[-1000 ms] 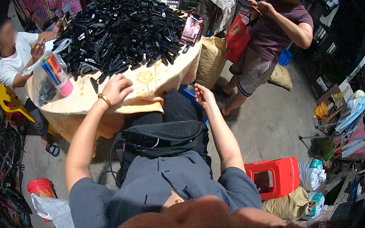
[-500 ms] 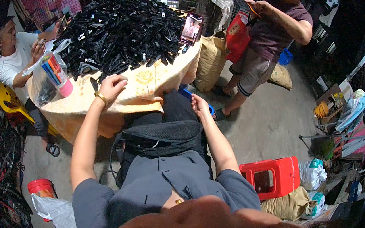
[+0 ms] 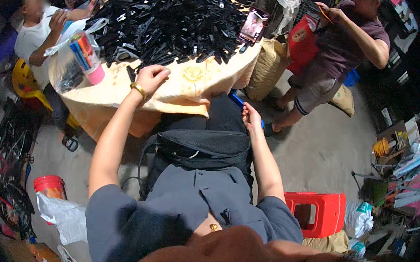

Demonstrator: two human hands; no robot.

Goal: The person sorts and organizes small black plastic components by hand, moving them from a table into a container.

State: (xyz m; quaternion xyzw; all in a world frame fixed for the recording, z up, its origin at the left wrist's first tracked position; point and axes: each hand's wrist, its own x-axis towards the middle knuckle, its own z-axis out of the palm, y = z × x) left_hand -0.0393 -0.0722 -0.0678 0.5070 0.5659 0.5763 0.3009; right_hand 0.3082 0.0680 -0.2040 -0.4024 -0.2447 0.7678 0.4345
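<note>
A big heap of small black plastic pieces (image 3: 165,19) covers most of a table draped with a cream flowered cloth (image 3: 215,78). My left hand (image 3: 152,79), a gold bangle on its wrist, rests at the cloth's near edge with its fingers bent; what they hold, if anything, is hidden. Just left of it lies one loose black piece (image 3: 131,73). Lower down, beside my right thigh, my right hand (image 3: 251,118) has its fingers drawn together, and I cannot make out anything in them. Partly hidden next to it is a blue plastic rim or edge (image 3: 236,99).
A phone (image 3: 253,27) stands at the heap's right edge. A clear bag with a colourful tube (image 3: 85,56) sits at the table's left. One person (image 3: 41,36) sits left; another (image 3: 338,52) stands right with a red bag (image 3: 302,43). A red stool (image 3: 331,215) is behind right.
The whole view has shifted, so the table sits higher and farther right. My right hand has drawn back slightly from the blue edge. My left hand stays at almost the same spot on the cloth.
</note>
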